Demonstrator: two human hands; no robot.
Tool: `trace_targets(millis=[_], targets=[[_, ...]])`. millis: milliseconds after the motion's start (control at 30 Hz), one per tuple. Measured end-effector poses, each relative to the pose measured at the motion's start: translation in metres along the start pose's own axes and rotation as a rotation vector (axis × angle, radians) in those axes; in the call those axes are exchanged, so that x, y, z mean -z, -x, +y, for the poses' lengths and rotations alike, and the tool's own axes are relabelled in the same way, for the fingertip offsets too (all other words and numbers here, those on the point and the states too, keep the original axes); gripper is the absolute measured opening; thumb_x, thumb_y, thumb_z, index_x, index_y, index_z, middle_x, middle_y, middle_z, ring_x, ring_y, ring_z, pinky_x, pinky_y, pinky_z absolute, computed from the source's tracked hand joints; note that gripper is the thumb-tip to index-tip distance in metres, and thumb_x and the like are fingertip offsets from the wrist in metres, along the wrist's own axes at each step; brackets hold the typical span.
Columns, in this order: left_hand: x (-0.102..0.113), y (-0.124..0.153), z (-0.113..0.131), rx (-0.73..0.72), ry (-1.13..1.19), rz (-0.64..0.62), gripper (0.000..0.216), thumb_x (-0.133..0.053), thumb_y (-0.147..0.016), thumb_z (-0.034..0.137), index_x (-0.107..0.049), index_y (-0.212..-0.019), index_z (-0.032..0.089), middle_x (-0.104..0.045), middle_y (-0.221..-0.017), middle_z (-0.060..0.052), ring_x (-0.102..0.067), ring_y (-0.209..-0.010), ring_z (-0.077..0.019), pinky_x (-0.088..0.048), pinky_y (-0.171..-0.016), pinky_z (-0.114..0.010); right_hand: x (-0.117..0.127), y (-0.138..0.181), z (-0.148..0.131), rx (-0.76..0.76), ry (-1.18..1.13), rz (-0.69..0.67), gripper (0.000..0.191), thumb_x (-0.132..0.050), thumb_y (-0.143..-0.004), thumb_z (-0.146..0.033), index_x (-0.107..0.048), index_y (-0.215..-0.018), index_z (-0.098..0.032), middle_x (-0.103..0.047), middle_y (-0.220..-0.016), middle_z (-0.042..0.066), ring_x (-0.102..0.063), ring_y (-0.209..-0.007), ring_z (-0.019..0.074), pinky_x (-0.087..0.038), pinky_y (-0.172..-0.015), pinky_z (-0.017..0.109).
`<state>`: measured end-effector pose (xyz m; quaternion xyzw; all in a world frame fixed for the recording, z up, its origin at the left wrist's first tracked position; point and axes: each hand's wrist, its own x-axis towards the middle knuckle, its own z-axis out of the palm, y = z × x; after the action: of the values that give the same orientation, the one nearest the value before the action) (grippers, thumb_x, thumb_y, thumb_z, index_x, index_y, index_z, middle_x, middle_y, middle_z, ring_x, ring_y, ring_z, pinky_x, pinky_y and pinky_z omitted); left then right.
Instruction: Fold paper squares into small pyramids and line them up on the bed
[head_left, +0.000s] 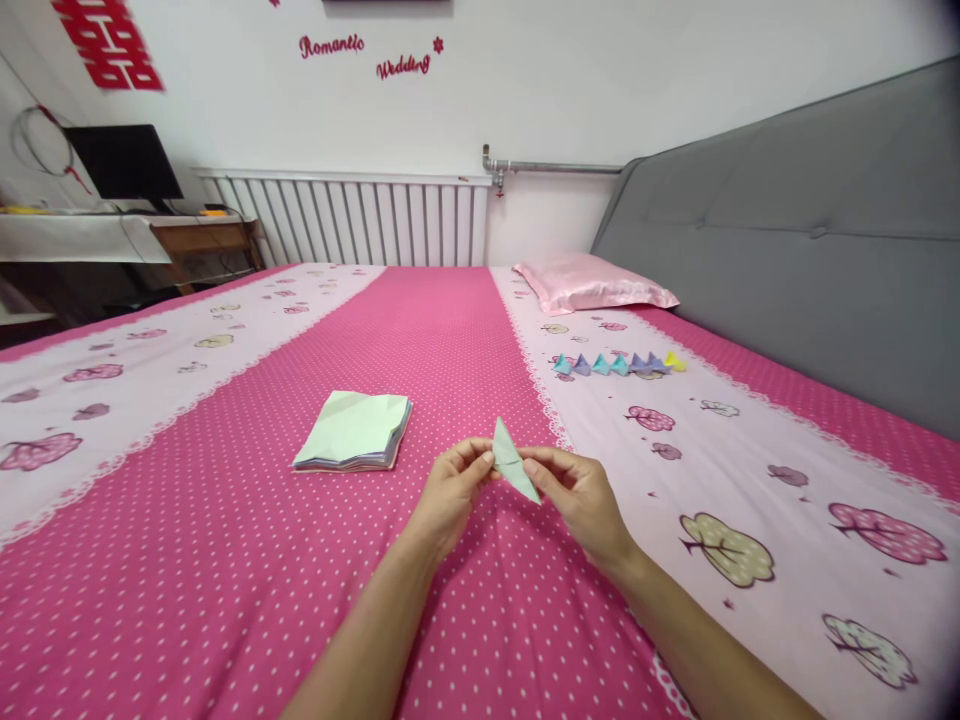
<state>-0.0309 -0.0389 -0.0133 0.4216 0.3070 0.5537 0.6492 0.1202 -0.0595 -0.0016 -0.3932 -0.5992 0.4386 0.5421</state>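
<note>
Both my hands hold a small folded piece of pale green paper above the pink dotted bedsheet. My left hand pinches its left side with fingers closed. My right hand pinches its lower right side, fingers closed too. The paper is folded into a narrow pointed shape, tip up. A stack of square paper sheets, pale green on top, lies on the bed to the left of my hands.
A row of several small folded paper pieces in teal, purple and yellow lies on the bed at the right. A pink pillow sits by the grey headboard. A radiator and desk stand beyond the bed.
</note>
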Motion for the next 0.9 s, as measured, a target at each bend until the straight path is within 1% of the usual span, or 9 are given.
trace_targets(millis=[133, 300, 433, 500, 600, 667, 733, 800, 900], targets=[[-0.001, 0.0, 0.001, 0.012, 0.027, 0.003, 0.013, -0.068, -0.069, 0.022, -0.064, -0.078, 0.014, -0.06, -0.075, -0.001, -0.052, -0.066, -0.0073, -0.042, -0.068, -0.02, 0.0, 0.0, 0.0, -0.028, -0.013, -0.014, 0.026, -0.06, -0.077, -0.032, -0.068, -0.099, -0.02, -0.07, -0.084, 0.005, -0.062, -0.071, 0.0153, -0.049, -0.065, 0.028], [-0.002, 0.001, 0.002, 0.018, 0.041, 0.005, 0.012, -0.068, -0.069, 0.021, -0.064, -0.077, 0.013, -0.059, -0.074, -0.001, -0.052, -0.065, -0.0066, -0.041, -0.068, -0.02, 0.0, -0.001, -0.001, -0.032, -0.01, -0.026, 0.026, -0.059, -0.077, -0.033, -0.068, -0.098, -0.02, -0.071, -0.086, 0.006, -0.063, -0.073, 0.0169, -0.05, -0.067, 0.03], [-0.001, 0.001, 0.001, 0.005, 0.012, -0.003, 0.013, -0.067, -0.07, 0.022, -0.064, -0.08, 0.013, -0.06, -0.077, -0.001, -0.052, -0.066, -0.0071, -0.041, -0.069, -0.021, 0.0, 0.0, -0.001, 0.01, 0.012, -0.033, 0.025, -0.056, -0.079, -0.031, -0.067, -0.099, -0.02, -0.07, -0.09, 0.006, -0.064, -0.08, 0.0188, -0.05, -0.072, 0.033], [-0.001, 0.001, 0.001, -0.007, -0.032, 0.003, 0.015, -0.067, -0.07, 0.023, -0.064, -0.081, 0.013, -0.06, -0.078, -0.002, -0.052, -0.067, -0.008, -0.041, -0.069, -0.022, 0.0, 0.001, -0.001, 0.043, 0.052, -0.007, 0.027, -0.055, -0.08, -0.03, -0.065, -0.103, -0.019, -0.069, -0.093, 0.008, -0.064, -0.083, 0.0199, -0.05, -0.073, 0.034], [-0.005, 0.001, 0.0, -0.038, -0.12, 0.018, 0.017, -0.066, -0.071, 0.023, -0.063, -0.083, 0.013, -0.06, -0.08, -0.003, -0.053, -0.069, -0.0095, -0.042, -0.068, -0.023, 0.0, 0.001, 0.002, 0.058, 0.112, 0.047, 0.031, -0.057, -0.077, -0.027, -0.06, -0.107, -0.018, -0.068, -0.094, 0.008, -0.064, -0.081, 0.0196, -0.051, -0.07, 0.032], [-0.008, 0.002, -0.001, -0.058, -0.152, 0.033, 0.017, -0.066, -0.07, 0.024, -0.062, -0.083, 0.014, -0.059, -0.079, -0.003, -0.054, -0.069, -0.0101, -0.042, -0.066, -0.023, -0.001, 0.0, 0.004, 0.049, 0.118, 0.052, 0.034, -0.059, -0.076, -0.027, -0.058, -0.108, -0.018, -0.067, -0.093, 0.008, -0.063, -0.078, 0.0186, -0.051, -0.067, 0.03], [-0.012, 0.003, -0.003, -0.069, -0.159, 0.048, 0.017, -0.068, -0.068, 0.024, -0.06, -0.079, 0.014, -0.057, -0.075, -0.001, -0.053, -0.066, -0.0098, -0.043, -0.063, -0.023, -0.002, 0.0, 0.006, 0.036, 0.113, 0.049, 0.035, -0.061, -0.074, -0.027, -0.057, -0.107, -0.017, -0.067, -0.094, 0.008, -0.063, -0.075, 0.0175, -0.05, -0.063, 0.028], [-0.016, 0.004, -0.005, -0.071, -0.166, 0.055, 0.016, -0.069, -0.066, 0.023, -0.059, -0.074, 0.014, -0.056, -0.071, 0.001, -0.052, -0.063, -0.009, -0.042, -0.062, -0.022, -0.003, 0.001, 0.008, 0.021, 0.128, 0.054, 0.037, -0.062, -0.072, -0.029, -0.057, -0.107, -0.017, -0.067, -0.09, 0.007, -0.062, -0.07, 0.0166, -0.05, -0.059, 0.026], [-0.02, 0.006, -0.004, -0.048, -0.19, 0.03, 0.015, -0.067, -0.068, 0.025, -0.06, -0.075, 0.013, -0.058, -0.071, -0.002, -0.054, -0.065, -0.0106, -0.043, -0.065, -0.024, -0.004, 0.002, 0.009, 0.027, 0.186, 0.086, 0.031, -0.06, -0.074, -0.03, -0.06, -0.102, -0.017, -0.067, -0.084, 0.006, -0.061, -0.068, 0.0165, -0.049, -0.058, 0.027]])
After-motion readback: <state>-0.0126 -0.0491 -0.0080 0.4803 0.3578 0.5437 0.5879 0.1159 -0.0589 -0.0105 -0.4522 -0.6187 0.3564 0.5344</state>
